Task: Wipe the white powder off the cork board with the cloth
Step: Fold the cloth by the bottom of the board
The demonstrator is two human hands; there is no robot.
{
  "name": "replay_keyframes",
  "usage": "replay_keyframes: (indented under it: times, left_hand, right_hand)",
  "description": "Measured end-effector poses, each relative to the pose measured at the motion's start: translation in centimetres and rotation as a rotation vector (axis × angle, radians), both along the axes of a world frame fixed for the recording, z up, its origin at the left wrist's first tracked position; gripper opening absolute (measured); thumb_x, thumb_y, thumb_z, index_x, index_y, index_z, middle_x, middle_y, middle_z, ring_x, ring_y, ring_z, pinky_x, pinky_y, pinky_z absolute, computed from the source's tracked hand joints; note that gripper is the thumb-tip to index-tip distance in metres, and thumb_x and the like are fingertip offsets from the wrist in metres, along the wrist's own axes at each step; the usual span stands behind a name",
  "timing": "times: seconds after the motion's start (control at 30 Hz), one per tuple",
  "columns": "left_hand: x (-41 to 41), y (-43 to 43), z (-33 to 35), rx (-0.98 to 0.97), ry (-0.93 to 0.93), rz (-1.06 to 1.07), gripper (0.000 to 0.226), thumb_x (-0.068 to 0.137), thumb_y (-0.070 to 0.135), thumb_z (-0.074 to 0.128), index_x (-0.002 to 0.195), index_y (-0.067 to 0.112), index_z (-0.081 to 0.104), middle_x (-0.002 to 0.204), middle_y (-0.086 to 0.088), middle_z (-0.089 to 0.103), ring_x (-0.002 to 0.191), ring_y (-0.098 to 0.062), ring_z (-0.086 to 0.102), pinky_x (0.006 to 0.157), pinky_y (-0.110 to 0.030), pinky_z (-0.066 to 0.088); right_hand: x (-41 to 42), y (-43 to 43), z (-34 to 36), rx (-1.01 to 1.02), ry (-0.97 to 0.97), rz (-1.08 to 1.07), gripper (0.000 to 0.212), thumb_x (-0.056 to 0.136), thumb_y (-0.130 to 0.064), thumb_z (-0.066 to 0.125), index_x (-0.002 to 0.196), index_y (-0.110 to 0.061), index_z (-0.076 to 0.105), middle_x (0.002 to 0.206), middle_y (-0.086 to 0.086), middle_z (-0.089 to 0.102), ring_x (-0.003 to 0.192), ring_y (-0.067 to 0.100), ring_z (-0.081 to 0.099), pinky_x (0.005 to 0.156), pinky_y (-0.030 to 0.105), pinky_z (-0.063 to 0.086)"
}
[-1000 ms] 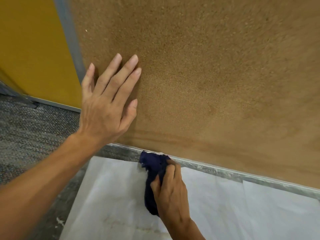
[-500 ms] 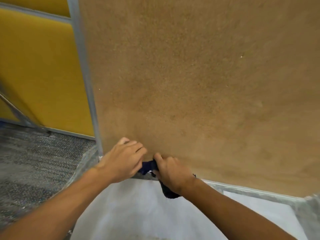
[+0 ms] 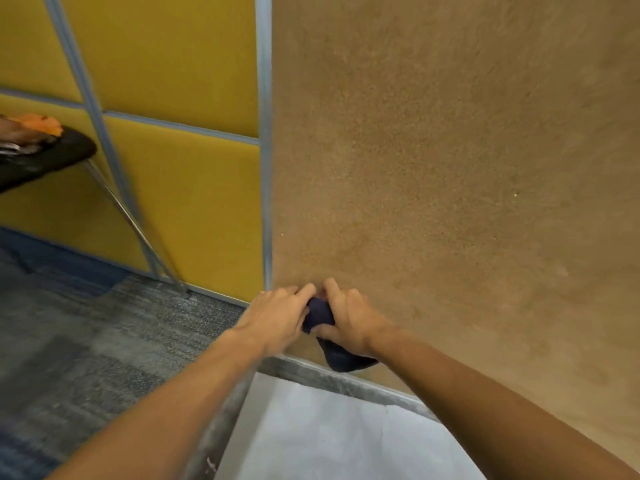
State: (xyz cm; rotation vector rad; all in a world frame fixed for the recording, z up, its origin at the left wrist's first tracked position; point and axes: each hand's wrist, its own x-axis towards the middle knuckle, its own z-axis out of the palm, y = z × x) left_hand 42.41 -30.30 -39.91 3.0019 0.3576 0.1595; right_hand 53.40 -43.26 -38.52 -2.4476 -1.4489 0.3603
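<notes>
Cork board (image 3: 450,168): 1, upright in a metal frame (image 3: 265,133); I view its lower left corner

Cloth (image 3: 320,315): 1, dark blue, bunched against the cork just above the bottom rail and near that corner; one end hangs below the right hand

Left hand (image 3: 277,317): 1, fingers curled onto the cloth's upper end, gripping it

Right hand (image 3: 349,323): 1, thumb and fingers closed round the cloth's middle, gripping it

Powder: I count 2 white specks, one at mid-right (image 3: 516,194), one beside the frame (image 3: 282,234); anything finer is too faint to tell

White sheet (image 3: 329,438): 1, below the board; carpet (image 3: 86,341) to its left

Risks, in my judgement:
- a tight wad gives a small wiping face, so strokes may skip patches
- hard rubbing may drive powder into the cork grain
- this close to the corner, loosened powder may fall past the sheet onto the carpet
- both specks sit well apart from the cloth and could be missed
</notes>
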Motion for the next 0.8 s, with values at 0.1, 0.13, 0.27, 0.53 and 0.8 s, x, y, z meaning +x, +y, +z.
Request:
replay_keyframes:
  times: [0.1, 0.13, 0.27, 0.53, 0.8]
  left_hand:
    - [-3.4, 2.2, 1.5, -0.013, -0.011, 0.110, 0.005, 0.108, 0.021, 0.041, 0.110, 0.019, 0.037, 0.110, -0.012, 0.061, 0.095, -0.042, 0.058, 0.068, -0.042, 0.037]
    - [-4.8, 3.0, 1.7, 0.001, -0.015, 0.141, 0.008, 0.108, 0.023, 0.041, 0.114, 0.018, 0.039, 0.112, -0.011, 0.061, 0.096, -0.041, 0.058, 0.068, -0.041, 0.037]
    - [-11.9, 6.8, 2.7, 0.021, -0.100, 0.264, 0.011, 0.109, 0.027, 0.042, 0.119, 0.022, 0.042, 0.117, -0.002, 0.055, 0.105, -0.034, 0.057, 0.077, -0.045, 0.048]
    - [-23.4, 13.4, 11.5, 0.037, -0.556, 0.538, 0.026, 0.094, 0.000, 0.061, 0.115, 0.016, 0.064, 0.107, -0.004, 0.053, 0.097, -0.027, 0.056, 0.083, -0.039, 0.046]
    - [-30.8, 19.2, 22.1, 0.267, -0.805, 0.705, 0.024, 0.090, 0.000, 0.066, 0.109, 0.011, 0.072, 0.103, 0.001, 0.055, 0.095, -0.018, 0.054, 0.084, -0.025, 0.037]
  right_hand:
    - [-1.0, 3.0, 1.3, -0.011, 0.124, 0.108, 0.076, 0.080, -0.022, 0.085, 0.136, -0.013, 0.034, 0.132, 0.010, 0.043, 0.115, 0.028, 0.049, 0.085, 0.030, 0.040]
    - [-1.6, 4.0, 1.7, -0.018, 0.132, 0.147, 0.076, 0.079, -0.020, 0.084, 0.135, -0.014, 0.033, 0.128, 0.007, 0.043, 0.110, 0.026, 0.048, 0.082, 0.029, 0.040]
    - [-5.8, 7.9, 3.5, 0.081, 0.022, 0.342, 0.052, 0.089, -0.016, 0.071, 0.119, -0.024, 0.030, 0.111, 0.003, 0.045, 0.092, 0.029, 0.049, 0.070, 0.037, 0.041]
    - [-16.4, 16.5, 11.1, 0.556, -0.308, 0.538, 0.031, 0.096, -0.013, 0.060, 0.122, -0.019, 0.043, 0.118, 0.004, 0.049, 0.078, 0.027, 0.050, 0.062, 0.040, 0.040]
    - [-23.4, 28.6, 18.8, 1.011, -0.481, 0.531, 0.043, 0.078, 0.001, 0.074, 0.113, -0.014, 0.054, 0.100, 0.010, 0.055, 0.074, 0.033, 0.057, 0.056, 0.034, 0.034]
